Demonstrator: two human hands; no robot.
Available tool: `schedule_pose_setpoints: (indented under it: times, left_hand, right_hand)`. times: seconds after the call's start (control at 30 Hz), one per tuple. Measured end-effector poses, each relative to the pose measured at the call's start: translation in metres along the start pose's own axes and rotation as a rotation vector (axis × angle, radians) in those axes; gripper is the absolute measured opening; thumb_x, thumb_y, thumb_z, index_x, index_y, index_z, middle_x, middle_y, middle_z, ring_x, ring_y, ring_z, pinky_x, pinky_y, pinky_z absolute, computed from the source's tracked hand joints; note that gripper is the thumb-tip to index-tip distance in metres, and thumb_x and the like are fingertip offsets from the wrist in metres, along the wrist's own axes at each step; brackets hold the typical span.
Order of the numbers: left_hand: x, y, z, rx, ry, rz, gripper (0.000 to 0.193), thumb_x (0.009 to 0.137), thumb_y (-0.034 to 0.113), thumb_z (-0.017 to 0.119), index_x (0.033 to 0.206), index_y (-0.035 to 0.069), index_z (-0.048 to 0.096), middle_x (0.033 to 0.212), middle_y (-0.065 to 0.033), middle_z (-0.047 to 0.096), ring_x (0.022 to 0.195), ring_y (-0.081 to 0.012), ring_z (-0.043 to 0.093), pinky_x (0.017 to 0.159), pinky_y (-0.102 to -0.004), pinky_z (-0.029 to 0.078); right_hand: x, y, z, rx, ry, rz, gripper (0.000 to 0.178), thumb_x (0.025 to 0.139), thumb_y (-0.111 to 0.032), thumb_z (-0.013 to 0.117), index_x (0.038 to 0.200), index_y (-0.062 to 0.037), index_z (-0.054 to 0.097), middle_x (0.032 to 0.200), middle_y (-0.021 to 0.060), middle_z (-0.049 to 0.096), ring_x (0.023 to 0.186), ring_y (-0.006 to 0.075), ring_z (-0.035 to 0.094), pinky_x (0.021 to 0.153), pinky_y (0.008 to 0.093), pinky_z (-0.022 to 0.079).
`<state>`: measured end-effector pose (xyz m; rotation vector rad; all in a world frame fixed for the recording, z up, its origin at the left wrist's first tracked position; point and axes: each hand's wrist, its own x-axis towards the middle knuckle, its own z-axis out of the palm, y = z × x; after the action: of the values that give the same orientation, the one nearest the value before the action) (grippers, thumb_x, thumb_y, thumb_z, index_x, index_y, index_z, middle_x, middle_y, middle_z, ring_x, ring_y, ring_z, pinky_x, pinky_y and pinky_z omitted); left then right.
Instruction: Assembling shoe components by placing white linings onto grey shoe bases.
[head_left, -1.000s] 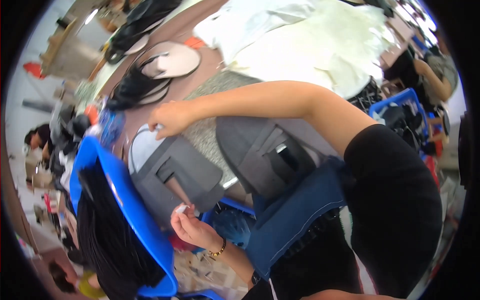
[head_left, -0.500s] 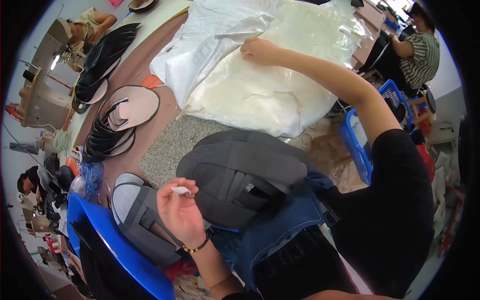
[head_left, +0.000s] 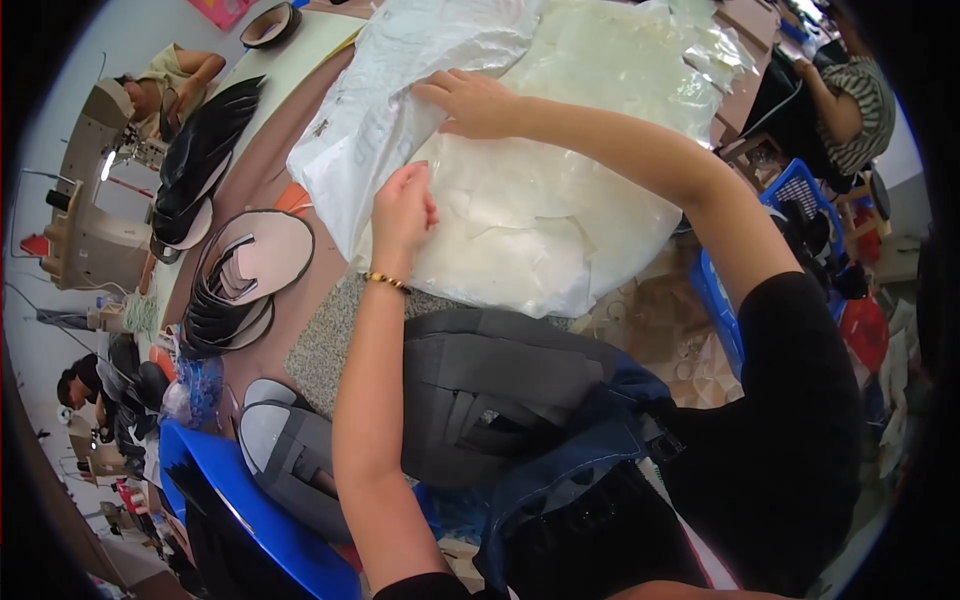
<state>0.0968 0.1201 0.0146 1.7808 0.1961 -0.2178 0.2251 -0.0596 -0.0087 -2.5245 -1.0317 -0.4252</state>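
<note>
My right hand (head_left: 475,103) rests with its fingers stretched over the wrinkled white plastic bag (head_left: 375,150), at the edge where the bag meets a stack of pale, glossy sheets (head_left: 560,180). Close below it, my left hand (head_left: 404,210), with a beaded bracelet at the wrist, is raised over the near edge of the sheets. Its fingers are curled closed, and whatever they may hold is hidden. Dark grey fabric shoe uppers (head_left: 500,375) lie across my lap, under the sheets' near edge. A grey upper with a light lining (head_left: 268,425) lies left of my left forearm.
A blue plastic bin (head_left: 270,540) stands at lower left. Stacked black-edged shoe pieces (head_left: 270,250) and black uppers (head_left: 205,160) lie along the table. A sewing machine (head_left: 90,190) and a person (head_left: 175,85) are beyond. Blue baskets (head_left: 800,195) and another person (head_left: 855,110) are at right.
My left hand, which held a small white piece above the grey uppers, has moved up and forward to the sheets. My right hand has slid left onto the white bag, its fingers spreading.
</note>
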Motion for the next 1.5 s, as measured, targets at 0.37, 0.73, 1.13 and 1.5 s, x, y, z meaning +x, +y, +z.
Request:
schedule_pose_setpoints:
  times: [0.37,0.73,1.13,1.5]
  left_hand:
    - [0.017,-0.030,0.029,1.379,0.140,0.489,0.044,0.092,0.030,0.055,0.130,0.007,0.054,0.068,-0.0140,0.066,0.061,-0.0286,0.067,0.054,-0.0404,0.051]
    - [0.014,-0.015,0.008,1.092,0.115,0.433,0.040,0.090,0.029,0.058,0.122,0.004,0.059,0.075,-0.0196,0.067,0.073,-0.0322,0.068,0.064,-0.0417,0.053]
    - [-0.010,0.004,-0.032,-0.287,-0.114,-0.107,0.039,0.099,0.038,0.052,0.097,0.000,0.063,0.051,0.0049,0.039,0.038,-0.0026,0.033,0.035,-0.0181,0.020]
    - [-0.041,-0.018,-0.020,0.556,-0.060,0.190,0.036,0.094,0.034,0.058,0.100,-0.001,0.066,0.067,-0.0020,0.057,0.060,-0.0127,0.055,0.058,-0.0261,0.044]
  right_hand:
    - [0.066,0.014,-0.001,-0.413,0.195,-0.280,0.028,0.087,-0.021,0.062,0.113,-0.0117,0.056,0.105,0.0062,0.060,0.099,0.0276,0.059,0.080,0.0425,0.048]
    - [0.063,0.005,0.009,0.274,-0.058,0.239,0.022,0.085,-0.024,0.064,0.096,-0.0051,0.060,0.097,0.0143,0.068,0.087,0.0274,0.067,0.074,0.0400,0.052]
    - [-0.090,0.027,-0.075,0.512,-0.380,0.392,0.022,0.084,-0.018,0.063,0.096,0.0003,0.063,0.089,0.0099,0.066,0.081,0.0214,0.063,0.073,0.0323,0.050]
    - [-0.087,-0.003,-0.040,0.028,-0.683,0.430,0.030,0.077,-0.023,0.070,0.091,0.0034,0.066,0.086,0.0168,0.065,0.080,0.0257,0.063,0.068,0.0392,0.051]
